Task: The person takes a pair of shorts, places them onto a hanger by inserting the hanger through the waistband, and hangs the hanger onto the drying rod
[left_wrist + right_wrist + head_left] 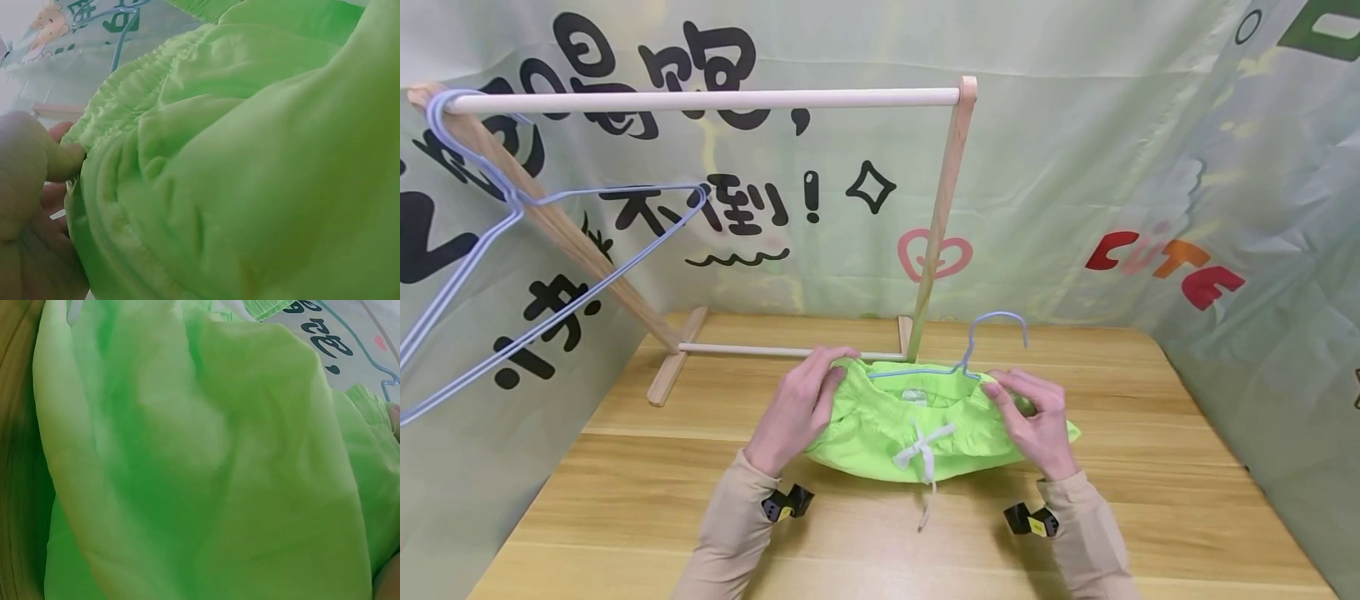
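Lime-green shorts (880, 442) with a gathered elastic waist and a white drawstring bow (925, 448) hang between the two hands above the table. A lavender-blue wire hanger (972, 342) sits in the waist opening, its hook upright and curving to the right; the lower part is hidden by the fabric. My left hand (801, 408) pinches the left end of the waistband, thumb in front in the left wrist view. At the right end, my right hand (1033, 417) pinches the waistband beside the hanger's shoulder. Green fabric (206, 456) fills most of the right wrist view.
A wooden rack with a white top bar (715, 101) stands at the back left of the wooden table (1150, 467). Another lavender-blue hanger (512, 200) hangs from the bar's left end, close to the camera. A printed cloth backdrop (1060, 150) encloses the table.
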`<state>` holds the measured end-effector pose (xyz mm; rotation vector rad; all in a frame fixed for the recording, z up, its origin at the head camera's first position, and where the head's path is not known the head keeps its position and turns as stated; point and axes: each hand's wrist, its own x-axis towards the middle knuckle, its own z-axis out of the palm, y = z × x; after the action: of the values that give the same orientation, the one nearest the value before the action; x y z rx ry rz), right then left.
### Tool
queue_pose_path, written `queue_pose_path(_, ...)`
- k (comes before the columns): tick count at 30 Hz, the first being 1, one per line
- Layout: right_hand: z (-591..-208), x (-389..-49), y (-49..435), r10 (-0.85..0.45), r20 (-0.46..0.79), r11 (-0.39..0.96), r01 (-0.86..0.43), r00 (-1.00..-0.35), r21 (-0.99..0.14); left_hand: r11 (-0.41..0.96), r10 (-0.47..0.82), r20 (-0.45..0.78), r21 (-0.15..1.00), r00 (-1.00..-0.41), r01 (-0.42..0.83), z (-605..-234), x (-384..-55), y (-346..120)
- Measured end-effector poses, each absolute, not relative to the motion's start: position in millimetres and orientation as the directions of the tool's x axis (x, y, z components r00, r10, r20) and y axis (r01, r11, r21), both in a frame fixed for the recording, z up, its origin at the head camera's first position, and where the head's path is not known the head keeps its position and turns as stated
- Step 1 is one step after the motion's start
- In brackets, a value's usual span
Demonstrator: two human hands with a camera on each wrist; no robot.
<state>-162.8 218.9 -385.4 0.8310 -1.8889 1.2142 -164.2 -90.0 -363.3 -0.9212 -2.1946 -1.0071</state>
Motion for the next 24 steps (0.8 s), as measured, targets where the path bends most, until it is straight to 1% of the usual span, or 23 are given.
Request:
queue_pose_path(6, -386.0, -162.7, 217.3, -0.136, 0.840, 0.346, -0.819, -0.526, -0.457, 0.476, 0.376, 0.637, 0.490, -0.673, 0.730, -363.9, -162.4, -87.6)
queue_pose_path(9, -385.5, -162.8, 216.9, -0.142, 0.839, 0.345, -0.821, -0.525, -0.455, 0.491, 0.382, 0.617, 0.495, -0.688, 0.717, -364.0, -161.2, -87.4)
queue_pose_path(11, -385.2, -162.8, 216.8, -0.144, 0.840, 0.339, -0.823, -0.523, -0.455, 0.503, 0.381, 0.621, 0.482, -0.685, 0.717, -364.4, -161.0, -87.7)
queue_pose_path(17, -385.4, -163.1, 216.3, -0.138, 0.850, 0.308, -0.837, -0.509, -0.452, 0.493, 0.364, 0.666, 0.455, -0.651, 0.741, -365.2, -162.4, -88.9)
queue_pose_path(20, -385.5, -163.9, 216.8, -0.141, 0.852, 0.301, -0.841, -0.505, -0.449, 0.493, 0.349, 0.680, 0.452, -0.645, 0.743, -365.0, -163.4, -89.2)
queue_pose_path(24, -384.9, -165.1, 219.5, -0.142, 0.855, 0.305, -0.844, -0.499, -0.441, 0.500, 0.323, 0.687, 0.461, -0.651, 0.733, -364.7, -164.7, -91.8)
